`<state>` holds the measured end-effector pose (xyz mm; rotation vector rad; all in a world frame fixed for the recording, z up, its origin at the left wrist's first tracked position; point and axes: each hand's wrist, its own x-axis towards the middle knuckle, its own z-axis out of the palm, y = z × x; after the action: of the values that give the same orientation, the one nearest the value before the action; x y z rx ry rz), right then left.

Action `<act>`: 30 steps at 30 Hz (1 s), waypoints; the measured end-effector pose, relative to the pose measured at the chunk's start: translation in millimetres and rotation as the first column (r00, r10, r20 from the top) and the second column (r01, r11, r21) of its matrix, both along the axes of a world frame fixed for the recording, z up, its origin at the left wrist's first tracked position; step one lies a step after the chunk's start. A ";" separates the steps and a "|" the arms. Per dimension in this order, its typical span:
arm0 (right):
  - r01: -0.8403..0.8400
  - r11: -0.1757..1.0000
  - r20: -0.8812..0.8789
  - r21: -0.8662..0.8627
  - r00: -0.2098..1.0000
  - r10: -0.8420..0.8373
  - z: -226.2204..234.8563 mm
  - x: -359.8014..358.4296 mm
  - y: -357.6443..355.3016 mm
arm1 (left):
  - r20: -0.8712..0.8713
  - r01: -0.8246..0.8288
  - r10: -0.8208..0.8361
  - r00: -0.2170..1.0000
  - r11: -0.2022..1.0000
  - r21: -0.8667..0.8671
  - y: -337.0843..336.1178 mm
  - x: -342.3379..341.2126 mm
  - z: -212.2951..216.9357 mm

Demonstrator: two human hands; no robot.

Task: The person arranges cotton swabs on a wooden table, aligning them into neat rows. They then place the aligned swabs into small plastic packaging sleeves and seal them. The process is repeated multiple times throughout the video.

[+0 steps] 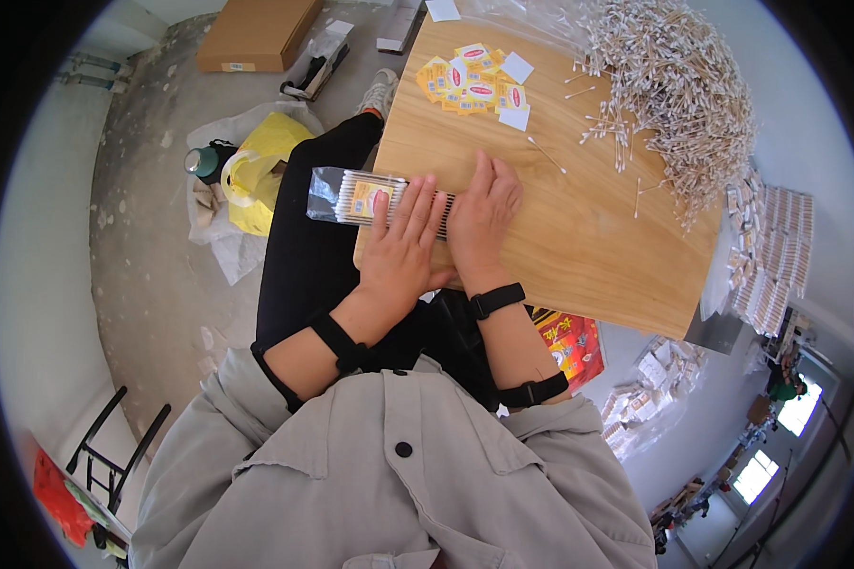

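Observation:
A clear plastic pack of cotton swabs (348,211) with a yellow-and-white label card lies sideways at the table's left edge, its loose bag end sticking out past the edge over my leg. My left hand (400,245) rests on the pack with its fingers stretched flat across the swabs. At the pack's right end, my right hand (482,211) is against the swabs, its fingers curled down. Whatever lies under those curled fingers is hidden. One loose cotton swab (547,156) is on the tabletop beyond my right hand.
Yellow label cards (479,87) lie scattered at the far side of the wooden table (588,251). A big heap of loose cotton swabs (683,95) covers the far right. Stacked packs (778,242) stand beyond the right edge. A yellow bag (261,166) sits on the floor at left.

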<state>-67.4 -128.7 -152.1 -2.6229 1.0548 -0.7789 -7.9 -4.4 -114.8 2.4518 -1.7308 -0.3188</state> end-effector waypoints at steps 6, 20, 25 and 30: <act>-0.021 1.000 0.001 -0.004 1.000 0.021 -2.1 -1.1 -1.6 | -0.004 0.016 -0.016 1.000 0.999 -0.045 3.3 1.1 -5.9; 0.022 1.000 -0.045 -0.022 0.999 -0.023 5.9 10.4 1.6 | -0.175 -0.278 0.219 0.960 0.837 -0.471 24.9 80.0 25.2; 0.054 0.998 -0.035 -0.041 0.998 -0.055 1.3 11.7 0.3 | -0.867 -0.828 0.316 0.386 0.534 -0.174 43.1 116.8 -29.4; 0.043 0.998 -0.056 -0.034 0.997 -0.045 2.7 12.4 0.8 | -0.983 -0.853 0.183 -0.018 0.510 0.111 32.4 108.0 -45.8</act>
<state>-55.0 -127.9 -149.4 -2.6728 1.1285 -0.7409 100.1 28.0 -160.7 1.5250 -0.0732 -0.8087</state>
